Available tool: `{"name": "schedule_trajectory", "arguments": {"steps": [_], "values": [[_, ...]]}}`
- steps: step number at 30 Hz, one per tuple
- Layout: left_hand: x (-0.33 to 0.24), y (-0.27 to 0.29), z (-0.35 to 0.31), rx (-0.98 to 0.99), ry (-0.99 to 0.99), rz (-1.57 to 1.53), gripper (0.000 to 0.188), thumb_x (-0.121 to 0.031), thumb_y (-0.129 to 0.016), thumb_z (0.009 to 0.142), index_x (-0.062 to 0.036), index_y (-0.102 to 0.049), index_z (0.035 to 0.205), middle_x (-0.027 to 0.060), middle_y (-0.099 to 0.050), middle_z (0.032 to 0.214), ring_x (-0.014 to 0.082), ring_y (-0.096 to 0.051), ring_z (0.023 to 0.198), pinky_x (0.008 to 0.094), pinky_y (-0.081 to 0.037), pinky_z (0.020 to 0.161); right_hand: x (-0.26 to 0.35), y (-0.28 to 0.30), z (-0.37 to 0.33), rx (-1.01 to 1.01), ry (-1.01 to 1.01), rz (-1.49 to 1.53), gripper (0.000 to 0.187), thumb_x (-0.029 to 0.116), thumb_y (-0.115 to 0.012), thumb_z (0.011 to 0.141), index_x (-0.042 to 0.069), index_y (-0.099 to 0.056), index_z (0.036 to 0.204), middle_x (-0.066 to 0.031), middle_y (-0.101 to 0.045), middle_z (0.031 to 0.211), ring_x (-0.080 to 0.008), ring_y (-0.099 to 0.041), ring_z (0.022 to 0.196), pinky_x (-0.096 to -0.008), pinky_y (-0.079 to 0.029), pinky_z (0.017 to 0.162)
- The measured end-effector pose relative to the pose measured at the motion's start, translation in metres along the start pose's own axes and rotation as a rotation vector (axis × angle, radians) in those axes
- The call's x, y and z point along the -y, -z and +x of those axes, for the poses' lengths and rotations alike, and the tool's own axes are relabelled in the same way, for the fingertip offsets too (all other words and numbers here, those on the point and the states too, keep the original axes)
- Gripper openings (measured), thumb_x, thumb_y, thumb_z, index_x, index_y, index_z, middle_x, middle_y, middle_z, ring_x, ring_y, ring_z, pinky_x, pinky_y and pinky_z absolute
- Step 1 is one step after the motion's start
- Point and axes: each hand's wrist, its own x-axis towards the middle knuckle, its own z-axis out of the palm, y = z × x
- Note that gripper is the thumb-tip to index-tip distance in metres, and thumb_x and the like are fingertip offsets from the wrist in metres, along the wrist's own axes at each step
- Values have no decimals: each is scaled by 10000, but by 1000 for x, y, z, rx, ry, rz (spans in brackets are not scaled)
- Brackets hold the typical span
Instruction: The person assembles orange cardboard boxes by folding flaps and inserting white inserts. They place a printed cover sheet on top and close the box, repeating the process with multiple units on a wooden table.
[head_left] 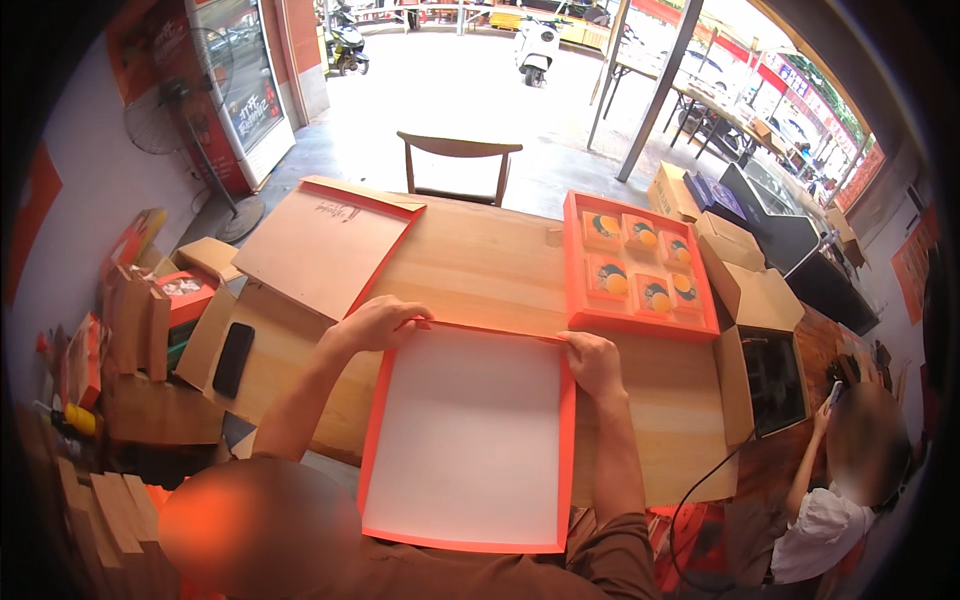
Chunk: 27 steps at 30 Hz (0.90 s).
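Fingers (408, 308) of your left hand (372, 326) pinch a red corner at eleven o'clock on the white-floored box (470, 440), and those of your right hand (596, 365) grasp its one o'clock corner, probably to hold the far edge straight and even. That box lies at six o'clock, against your body, with a red tray (640, 326) of six packets (606, 278) at two o'clock and a pale pink panel (310, 245) at eleven, apparently placed to leave working room. Dark script marks the panel, too small to make out.
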Motion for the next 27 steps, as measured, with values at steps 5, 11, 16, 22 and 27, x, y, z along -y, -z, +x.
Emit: {"name": "schedule_trajectory", "arguments": {"steps": [5, 11, 16, 22, 27], "values": [[22, -13, -6, -102, -104, -95, 265, 31, -639, 930, -21, -742, 1168, 153, -814, 1042, 327, -767, 880, 410, -615, 801, 3, 1, 0, 6, -4, 26, 218, 49, -660, 914, 85, -815, 1062, -118, -800, 1039, -321, -766, 938, -430, -628, 820], [22, -20, -14, -131, 0, -124, 218, 37, -656, 952, -17, -744, 1144, 145, -806, 1028, 337, -767, 949, 409, -603, 815, 3, 2, -2, 8, -54, 90, 264, 11, -655, 895, 75, -824, 1088, -133, -797, 1065, -326, -768, 952, -414, -629, 844], [12, -17, -22, -145, 95, -97, 228, 66, -643, 942, -18, -762, 1118, 160, -781, 1053, 320, -755, 983, 376, -600, 809, 1, 1, -3, -15, -13, 119, 297, -45, -668, 889, 50, -819, 1126, -166, -790, 1082, -332, -773, 938, -395, -627, 823], [40, -40, -31, -366, 140, -358, 203, 64, -621, 997, -6, -756, 1132, 80, -779, 1030, 176, -728, 932, 319, -589, 784, 6, 0, -2, -19, -33, 166, 296, -43, -666, 895, 33, -815, 1139, -178, -790, 1078, -326, -775, 908, -382, -623, 815], [43, -50, -30, -396, 350, -715, 165, 63, -620, 999, 25, -761, 1078, 37, -759, 970, 94, -682, 872, 272, -564, 771, 5, -1, -8, -16, -125, 278, 336, -19, -638, 919, 39, -793, 1212, -214, -779, 1039, -335, -774, 913, -404, -616, 843]]}}
